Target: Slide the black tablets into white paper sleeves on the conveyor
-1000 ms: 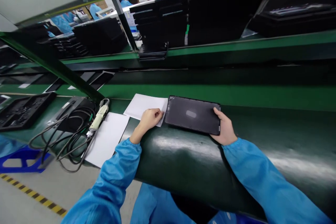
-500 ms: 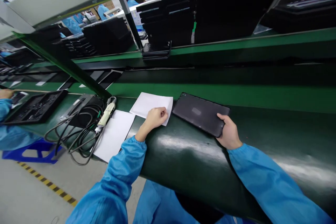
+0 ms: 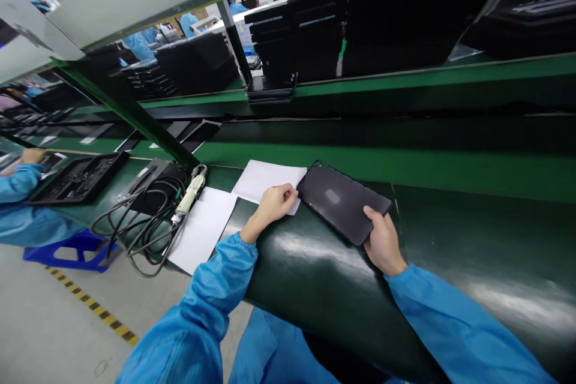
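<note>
A black tablet-shaped device (image 3: 339, 201) lies back side up and slanted on the green bench, with a small grey patch on its back. My right hand (image 3: 384, 243) grips its right near end, thumb on top and fingers hidden below. Close to the tablet's left edge, my left hand (image 3: 279, 202) is closed with fingertips pinched together. Whatever they hold, if anything, is too small to make out. Under and behind that hand lies a white sheet (image 3: 263, 175). A second white sheet (image 3: 202, 231) rests farther left, beside a pale electric screwdriver (image 3: 189, 195).
Coiled dark cables (image 3: 144, 222) hang over the bench's front edge. Beyond them sits a black parts tray (image 3: 83, 177), next to a co-worker's blue sleeve (image 3: 20, 183). A slanted green post (image 3: 139, 123) rises behind. Stacked black panels (image 3: 297, 36) stand on the upper shelf.
The tablet has turned clockwise, its right end coming nearer to me and leftward with my right hand. My left hand has come closer to its left edge. The view has shifted slightly.
</note>
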Available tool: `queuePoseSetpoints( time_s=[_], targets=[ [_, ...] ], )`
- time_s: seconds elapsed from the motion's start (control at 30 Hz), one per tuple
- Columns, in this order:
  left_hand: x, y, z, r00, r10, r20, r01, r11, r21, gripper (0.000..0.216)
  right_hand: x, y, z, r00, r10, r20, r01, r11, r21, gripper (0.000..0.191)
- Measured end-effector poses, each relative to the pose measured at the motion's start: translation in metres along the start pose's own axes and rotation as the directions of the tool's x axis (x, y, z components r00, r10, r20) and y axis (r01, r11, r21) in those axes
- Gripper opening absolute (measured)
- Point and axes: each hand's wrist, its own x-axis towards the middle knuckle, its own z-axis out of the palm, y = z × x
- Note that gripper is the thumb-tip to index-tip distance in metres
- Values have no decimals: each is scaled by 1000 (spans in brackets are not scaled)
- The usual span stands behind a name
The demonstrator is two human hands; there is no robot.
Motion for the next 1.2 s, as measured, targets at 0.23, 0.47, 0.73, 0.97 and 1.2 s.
queuePoseSetpoints(
  time_s=[0.23, 0.47, 0.73, 0.97, 1.2],
  targets=[
    [-2, 3, 3, 998, 20, -61, -17, 998, 53, 26, 3, 23, -14, 991, -35, 129, 59, 981, -185, 65],
    [-20, 25, 12, 991, 137, -12, -136, 990, 37, 28, 4, 21, -11, 972, -79, 221, 149, 934, -324, 66],
    [-43, 51, 26, 947, 316, 65, -305, 943, -130, 28, -5, 11, -10, 883, 13, 469, 220, 872, -437, 72],
    [-38, 44, 15, 945, 310, -104, -325, 920, -219, 31, 4, 7, -14, 664, 80, 743, 373, 826, -422, 53],
    [-47, 47, 31, 712, 701, 28, -701, 708, 84, 37, 4, 11, -12, 731, 39, 682, 421, 760, -495, 55]
  ],
)
